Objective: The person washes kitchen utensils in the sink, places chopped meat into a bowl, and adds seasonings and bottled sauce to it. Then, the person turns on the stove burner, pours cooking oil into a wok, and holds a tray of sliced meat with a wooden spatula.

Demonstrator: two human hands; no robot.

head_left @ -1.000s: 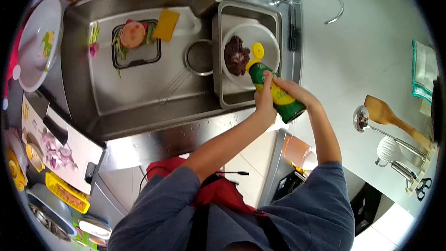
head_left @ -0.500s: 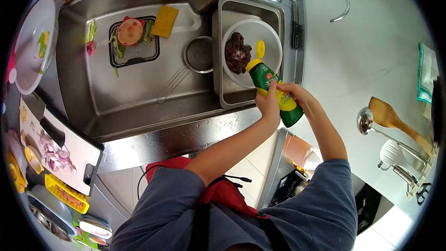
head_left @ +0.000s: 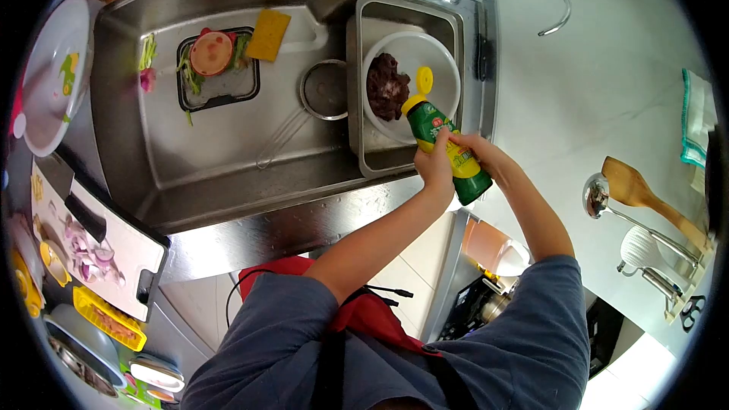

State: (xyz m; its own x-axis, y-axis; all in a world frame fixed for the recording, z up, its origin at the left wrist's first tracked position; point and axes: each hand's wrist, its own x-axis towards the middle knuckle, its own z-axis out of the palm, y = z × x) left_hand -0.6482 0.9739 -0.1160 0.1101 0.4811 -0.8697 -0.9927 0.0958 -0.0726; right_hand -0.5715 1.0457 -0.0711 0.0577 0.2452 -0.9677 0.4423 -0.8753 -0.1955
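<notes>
Both my hands hold a green squeeze bottle (head_left: 461,157) with a yellow label and a flipped-open yellow cap (head_left: 425,80). My left hand (head_left: 434,165) grips its near left side, and my right hand (head_left: 480,153) wraps the other side. The bottle tilts with its mouth over a white bowl (head_left: 446,53). Dark reddish-brown meat (head_left: 387,87) lies in the left part of that bowl. The bowl stands in a rectangular steel tray (head_left: 367,150) at the sink's right end. Whether anything flows from the bottle, I cannot make out.
In the sink (head_left: 182,182) lie a strainer (head_left: 325,89), a yellow sponge (head_left: 268,34) and a drain basket (head_left: 220,97) with scraps. A cutting board (head_left: 133,279) holds a knife (head_left: 85,216) and chopped onion (head_left: 93,254). Utensils hang at the right, including a wooden spatula (head_left: 630,184).
Hardly anything differs. My right hand and the bottle's base have shifted very slightly, while the mouth stays above the bowl.
</notes>
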